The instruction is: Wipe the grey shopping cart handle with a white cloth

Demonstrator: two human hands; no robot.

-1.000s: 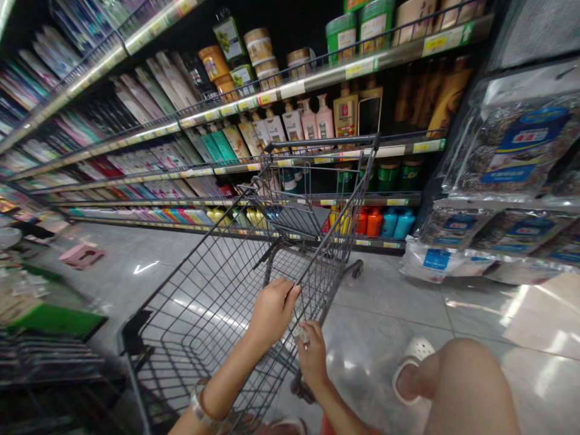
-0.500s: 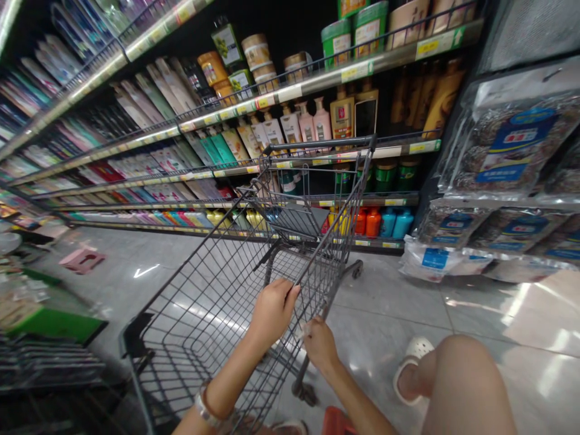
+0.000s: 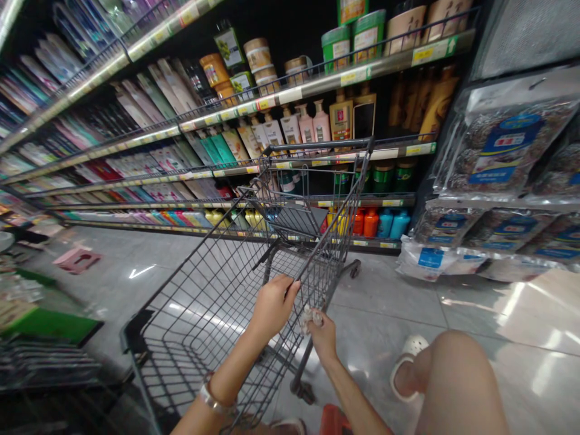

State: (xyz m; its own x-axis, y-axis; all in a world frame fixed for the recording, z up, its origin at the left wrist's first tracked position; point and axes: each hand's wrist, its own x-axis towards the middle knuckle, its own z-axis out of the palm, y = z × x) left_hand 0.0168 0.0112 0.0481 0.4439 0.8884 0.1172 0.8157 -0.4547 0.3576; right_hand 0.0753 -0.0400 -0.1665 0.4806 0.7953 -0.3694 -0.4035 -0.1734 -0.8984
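Observation:
A dark grey wire shopping cart stands in front of me, its handle end towards the shelves. My left hand is closed over the top rail of the basket's near side, a bracelet on its wrist. Lower down and to the right, my right hand pinches a crumpled whitish cloth at the outside of the wire mesh. Part of the cloth is hidden in the fingers. Inside the basket only bare wire and the floor beneath it show.
Shelves of bottles and tubs line the far side. Bagged steel-wool scourers hang at the right. A pink stool and a green box are at the left. My knee and something red are near the bottom.
My right hand has shifted slightly up along the mesh and turned, so more of the crumpled cloth shows. My left hand stays on the rail.

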